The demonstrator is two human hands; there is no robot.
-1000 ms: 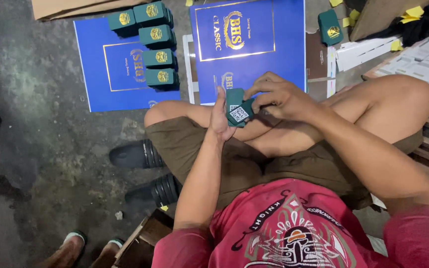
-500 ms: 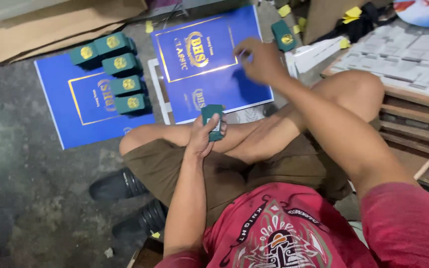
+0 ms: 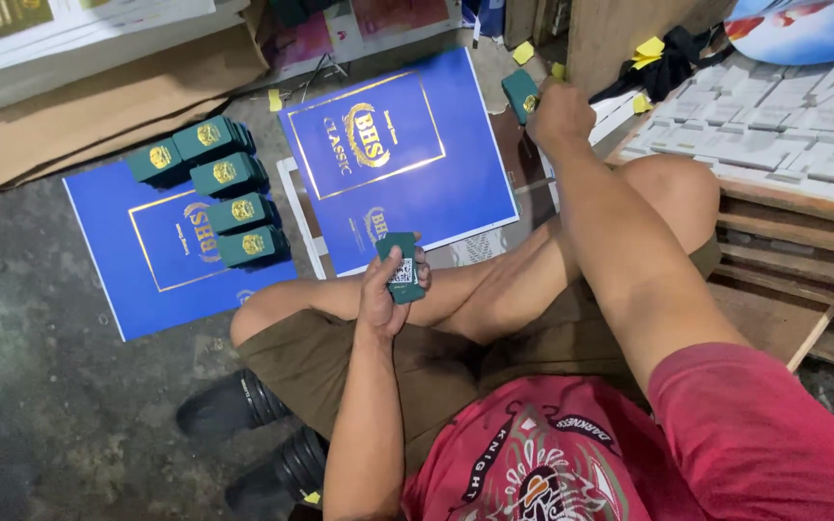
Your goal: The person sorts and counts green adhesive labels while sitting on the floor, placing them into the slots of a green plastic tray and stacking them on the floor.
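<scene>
My left hand (image 3: 385, 289) holds a small stack of green cards (image 3: 402, 268) above my crossed legs. My right hand (image 3: 557, 113) is stretched far forward and closes on another green card (image 3: 520, 95) lying at the far right of the floor. Several fanned piles of green cards with gold emblems (image 3: 216, 191) rest on a blue printed sheet (image 3: 152, 280) at the left. A second blue sheet (image 3: 403, 178) lies in the middle, in front of my knees.
Brown cardboard (image 3: 98, 106) lies at the back left. A wooden pallet (image 3: 803, 241) with grey-white printed sheets (image 3: 784, 116) stands at the right. Yellow sticky notes (image 3: 523, 53) are scattered near the far card. Black shoes (image 3: 234, 405) sit on the concrete floor.
My right hand left the stack in my left hand and reached forward to the far green card. The view tilted so that more of the floor ahead shows.
</scene>
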